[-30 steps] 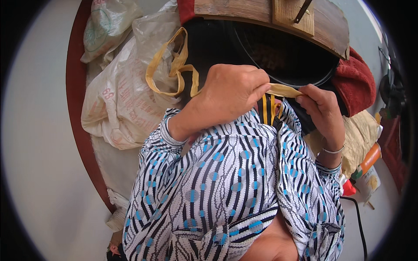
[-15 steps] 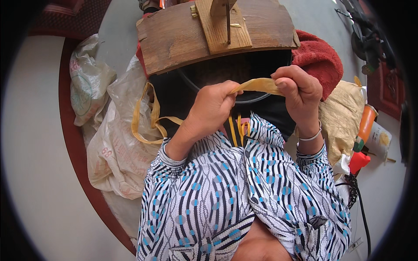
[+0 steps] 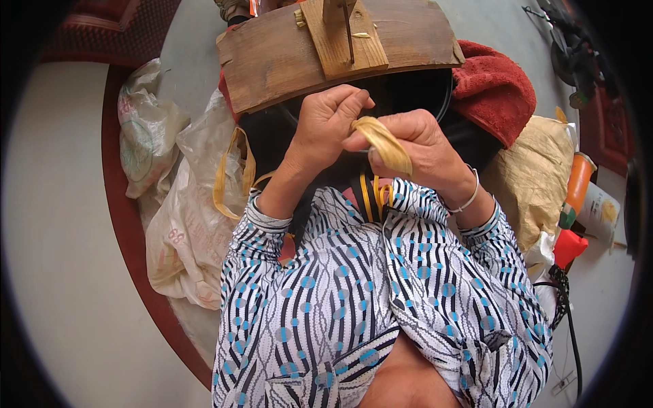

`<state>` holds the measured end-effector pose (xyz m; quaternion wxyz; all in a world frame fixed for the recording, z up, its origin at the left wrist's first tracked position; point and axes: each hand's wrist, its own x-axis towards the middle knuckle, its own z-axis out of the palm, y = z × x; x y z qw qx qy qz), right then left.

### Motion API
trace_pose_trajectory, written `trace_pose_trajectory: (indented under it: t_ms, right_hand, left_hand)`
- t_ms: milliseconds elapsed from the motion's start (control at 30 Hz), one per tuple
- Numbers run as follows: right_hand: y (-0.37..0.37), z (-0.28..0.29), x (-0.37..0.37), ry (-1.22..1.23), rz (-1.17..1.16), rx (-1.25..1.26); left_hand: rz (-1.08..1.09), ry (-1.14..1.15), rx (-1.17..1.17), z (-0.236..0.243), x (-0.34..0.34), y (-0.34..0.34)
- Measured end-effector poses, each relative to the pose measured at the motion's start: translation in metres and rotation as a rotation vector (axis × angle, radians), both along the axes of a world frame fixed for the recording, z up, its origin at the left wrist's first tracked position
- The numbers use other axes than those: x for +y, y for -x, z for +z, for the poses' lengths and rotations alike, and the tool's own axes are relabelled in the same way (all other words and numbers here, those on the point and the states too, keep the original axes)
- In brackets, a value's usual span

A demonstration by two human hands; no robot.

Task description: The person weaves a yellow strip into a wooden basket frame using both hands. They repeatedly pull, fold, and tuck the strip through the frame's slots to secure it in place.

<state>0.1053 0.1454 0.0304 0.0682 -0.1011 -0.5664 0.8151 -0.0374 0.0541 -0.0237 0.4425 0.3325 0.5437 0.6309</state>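
Observation:
A flat, pale-yellow fibrous strip (image 3: 384,146) is folded over in front of me. My right hand (image 3: 425,146), with a bracelet at the wrist, pinches it between thumb and fingers, and the strip curls down over them. Close against its other end, my left hand (image 3: 326,122) is closed, its fingers curled round the strip. What lies inside that fist is mostly hidden. More yellow strip (image 3: 231,173) loops down left of my left forearm. Behind both hands is a dark round tub (image 3: 445,98), partly covered by a wooden board (image 3: 265,68).
An upright wooden piece with a thin dark blade (image 3: 352,37) stands on the board. Red cloth (image 3: 496,88) drapes at the right, beside a tan sack (image 3: 534,180) and an orange cylinder (image 3: 578,183). Whitish plastic bags (image 3: 187,238) lie at the left.
My hands have come together; the right moved left and slightly down, the left slightly up. The strip, stretched between them before, is now folded over at my right fingers.

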Motion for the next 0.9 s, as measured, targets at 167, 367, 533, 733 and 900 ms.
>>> trace_pose_trajectory:
  t_ms: [167,367,533,733,900]
  right_hand:
    - [0.026,-0.039,0.025,-0.343,-0.513,0.127]
    - [0.029,-0.047,0.022,-0.799,-0.715,0.108]
    - [0.025,-0.044,0.027,-1.165,-0.721,-0.020]
    - [0.020,-0.044,0.032,-1.132,-0.507,-0.035]
    - [0.015,-0.055,0.020,-0.182,-0.287,-0.082]
  left_hand:
    - [-0.005,-0.091,-0.374,0.037,0.010,-0.030]
    - [0.037,-0.124,-0.398,0.025,0.018,-0.033]
    - [-0.062,0.007,-0.341,0.014,0.012,-0.016]
    - [0.169,-0.006,0.756,0.011,-0.002,-0.011]
    - [0.277,-0.169,1.163,0.005,-0.009,-0.014]
